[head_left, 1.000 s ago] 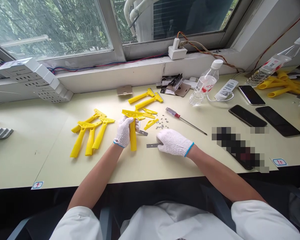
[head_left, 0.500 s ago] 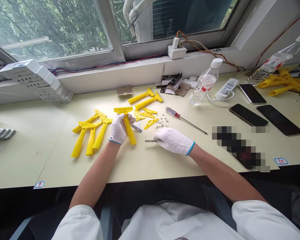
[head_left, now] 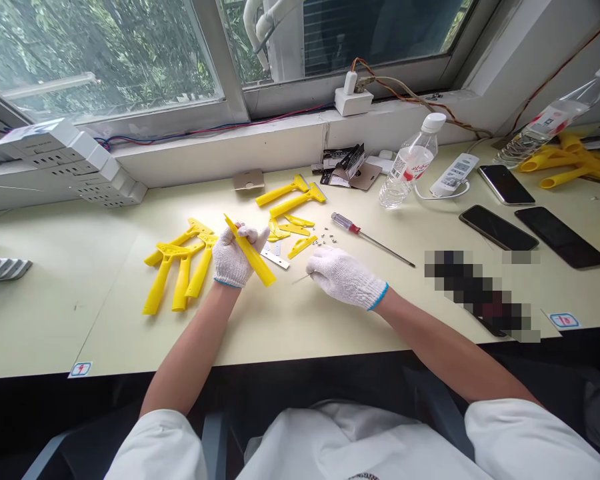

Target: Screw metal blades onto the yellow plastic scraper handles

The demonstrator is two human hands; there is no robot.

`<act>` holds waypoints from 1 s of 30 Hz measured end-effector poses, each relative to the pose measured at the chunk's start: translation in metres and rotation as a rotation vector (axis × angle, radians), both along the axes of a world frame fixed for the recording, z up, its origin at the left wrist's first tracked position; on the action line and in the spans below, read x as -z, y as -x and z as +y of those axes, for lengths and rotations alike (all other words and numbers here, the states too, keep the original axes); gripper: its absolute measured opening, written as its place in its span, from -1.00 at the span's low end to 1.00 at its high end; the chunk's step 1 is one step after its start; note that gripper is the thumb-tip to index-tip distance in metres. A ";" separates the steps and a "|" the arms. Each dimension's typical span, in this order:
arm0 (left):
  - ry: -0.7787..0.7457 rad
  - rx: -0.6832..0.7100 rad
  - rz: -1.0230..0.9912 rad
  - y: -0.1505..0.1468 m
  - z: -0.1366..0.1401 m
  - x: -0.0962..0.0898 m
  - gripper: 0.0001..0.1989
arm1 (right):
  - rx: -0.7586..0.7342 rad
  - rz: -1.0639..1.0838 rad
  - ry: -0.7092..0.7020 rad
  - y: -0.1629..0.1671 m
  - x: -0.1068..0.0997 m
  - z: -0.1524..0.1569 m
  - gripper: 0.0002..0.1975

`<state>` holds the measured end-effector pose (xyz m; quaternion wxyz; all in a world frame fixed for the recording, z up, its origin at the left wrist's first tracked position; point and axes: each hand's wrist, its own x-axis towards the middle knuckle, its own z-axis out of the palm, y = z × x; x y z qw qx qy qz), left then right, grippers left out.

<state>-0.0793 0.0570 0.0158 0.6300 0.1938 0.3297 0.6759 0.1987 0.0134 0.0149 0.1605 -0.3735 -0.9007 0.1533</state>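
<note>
My left hand (head_left: 233,257), in a white knit glove, is closed around a yellow plastic scraper handle (head_left: 258,259), its head now seen edge-on. Between finger and thumb, my gloved right hand (head_left: 344,273) pinches a thin metal blade (head_left: 301,279), also turned edge-on. Just right of the left hand, another flat blade (head_left: 276,259) lies on the table. Loose yellow clamp plates (head_left: 303,247) and several small screws (head_left: 325,237) lie beyond the right hand. Several more yellow scraper handles (head_left: 181,283) rest left of my left hand.
A screwdriver (head_left: 373,241) lies right of the screws. Two yellow scrapers (head_left: 295,200) with blades lie behind the plates. A water bottle (head_left: 409,163), a power strip (head_left: 454,175) and several phones (head_left: 497,228) stand or lie to the right. Stacked white boxes (head_left: 87,163) are at back left.
My left hand has rotated the scraper handle so its head is edge-on. My right hand has tilted its blade edge-on and shifted slightly up. The blade on the table shows more fully.
</note>
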 end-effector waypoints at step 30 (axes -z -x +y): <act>-0.091 0.807 0.652 -0.058 -0.040 0.024 -0.60 | 0.300 0.568 0.542 -0.007 -0.003 0.012 -0.76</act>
